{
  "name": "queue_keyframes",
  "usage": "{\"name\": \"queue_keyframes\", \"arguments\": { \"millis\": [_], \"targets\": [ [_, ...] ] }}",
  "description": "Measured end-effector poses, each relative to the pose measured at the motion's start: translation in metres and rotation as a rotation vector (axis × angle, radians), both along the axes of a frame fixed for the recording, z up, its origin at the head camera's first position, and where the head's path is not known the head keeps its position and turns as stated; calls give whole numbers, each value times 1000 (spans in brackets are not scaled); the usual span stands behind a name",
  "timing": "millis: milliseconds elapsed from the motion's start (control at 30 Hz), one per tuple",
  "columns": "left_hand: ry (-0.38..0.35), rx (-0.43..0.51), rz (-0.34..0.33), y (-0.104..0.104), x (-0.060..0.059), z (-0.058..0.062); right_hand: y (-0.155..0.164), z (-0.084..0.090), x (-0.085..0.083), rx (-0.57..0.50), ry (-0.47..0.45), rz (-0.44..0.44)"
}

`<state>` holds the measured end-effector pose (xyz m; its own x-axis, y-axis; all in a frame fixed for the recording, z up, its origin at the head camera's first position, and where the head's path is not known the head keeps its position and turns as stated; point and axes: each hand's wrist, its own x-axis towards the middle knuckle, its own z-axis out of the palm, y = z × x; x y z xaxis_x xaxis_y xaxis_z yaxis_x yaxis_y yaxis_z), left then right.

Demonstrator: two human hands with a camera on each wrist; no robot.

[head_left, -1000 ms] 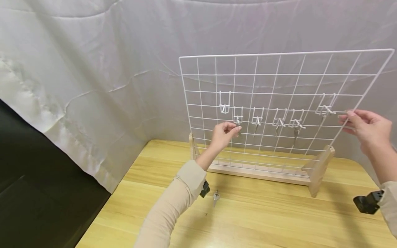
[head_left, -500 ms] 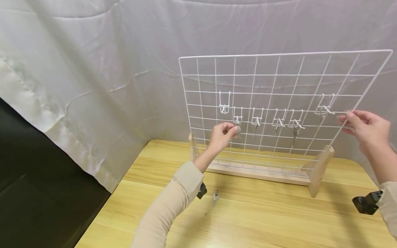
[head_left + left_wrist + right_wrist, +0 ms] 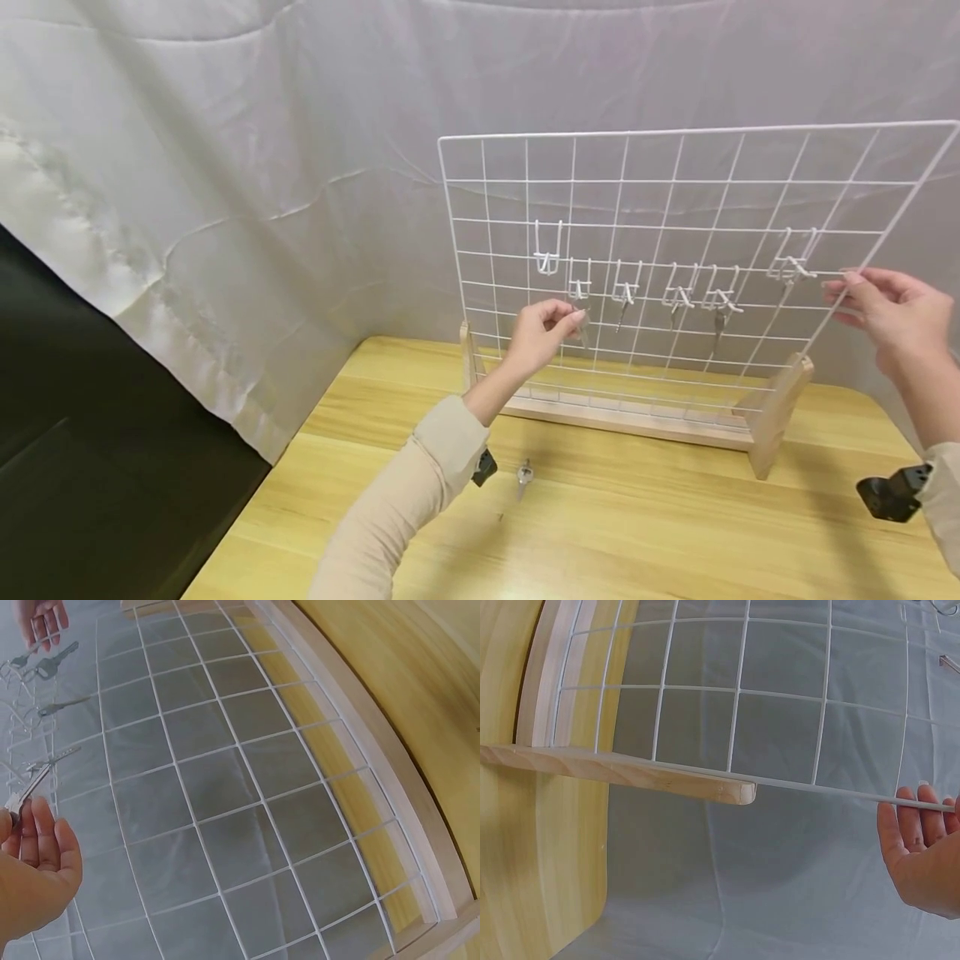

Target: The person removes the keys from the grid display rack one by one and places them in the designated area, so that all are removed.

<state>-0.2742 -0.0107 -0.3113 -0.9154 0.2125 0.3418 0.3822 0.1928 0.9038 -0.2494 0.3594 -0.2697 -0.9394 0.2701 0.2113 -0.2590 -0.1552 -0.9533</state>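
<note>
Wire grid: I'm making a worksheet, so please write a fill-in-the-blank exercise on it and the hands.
The left hand pinches a ____.
The right hand grips the ____ edge of the wire grid.
The white hooks on it number ____.
Its stand is made of ____.

Missing words: key; right; six; wood.

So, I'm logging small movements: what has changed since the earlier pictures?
The left hand, pinching a key, has eased slightly down from the hook above, and more of the key now shows. The right hand still holds the wire grid by its edge; the loose key on the table stayed put.
</note>
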Motion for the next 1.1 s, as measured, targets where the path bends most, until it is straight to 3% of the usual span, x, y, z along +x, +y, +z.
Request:
{"name": "queue_keyframes", "arguments": {
  "millis": [433,800,1100],
  "targets": [
    [13,60,-14,0,4,-3,2,-2,0,-23,46,15],
    [43,40,-22,-3,11,-8,0,-2,2,-20,23,5],
    [-15,3,-61,-8,19,-34,0,1,1,-9,-25,2]
  ]
}}
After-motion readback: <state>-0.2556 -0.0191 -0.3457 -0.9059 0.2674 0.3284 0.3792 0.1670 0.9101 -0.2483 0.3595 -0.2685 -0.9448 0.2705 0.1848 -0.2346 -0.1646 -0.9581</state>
